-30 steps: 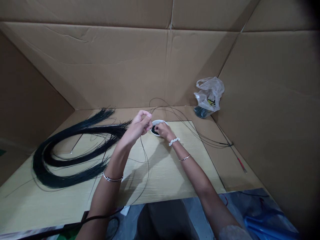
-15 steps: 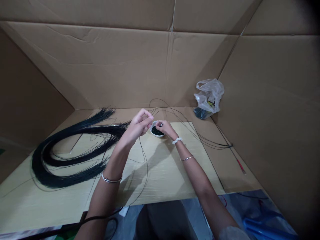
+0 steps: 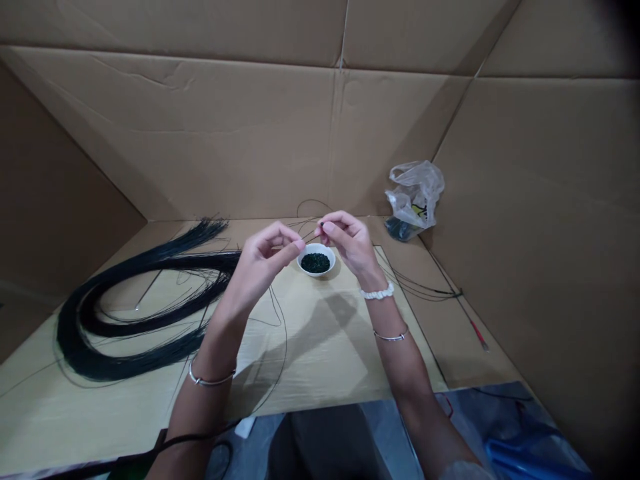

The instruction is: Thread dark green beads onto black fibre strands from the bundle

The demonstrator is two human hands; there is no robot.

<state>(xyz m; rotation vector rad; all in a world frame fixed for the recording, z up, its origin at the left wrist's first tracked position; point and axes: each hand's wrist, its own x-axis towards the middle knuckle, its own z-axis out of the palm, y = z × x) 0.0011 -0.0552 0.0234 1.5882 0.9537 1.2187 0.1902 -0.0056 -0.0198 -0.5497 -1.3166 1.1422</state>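
Note:
Above the table my left hand (image 3: 273, 257) pinches a thin dark wire (image 3: 313, 235) whose end points to the right. My right hand (image 3: 347, 239) is closed in a pinch on a small dark bead (image 3: 321, 225), close to the tip of that wire. Whether the wire passes through the bead is too small to tell. Just below both hands stands a small white bowl (image 3: 333, 257) holding many tiny dark green beads (image 3: 315, 263). Loose wire hangs from my left hand and curves over the table.
Thick bundles of dark wire (image 3: 75, 333) lie curved on the left of the pale tabletop (image 3: 320, 360). At the back right sits a clear plastic bag (image 3: 415, 200) with dark contents. Thin wires and a red-ended rod (image 3: 477, 331) lie along the right. Cardboard walls (image 3: 240, 147) enclose the table.
My right hand has risen out of the bowl with a small bead and come up beside the wire tip. My left hand has moved slightly left and down, still pinching the wire.

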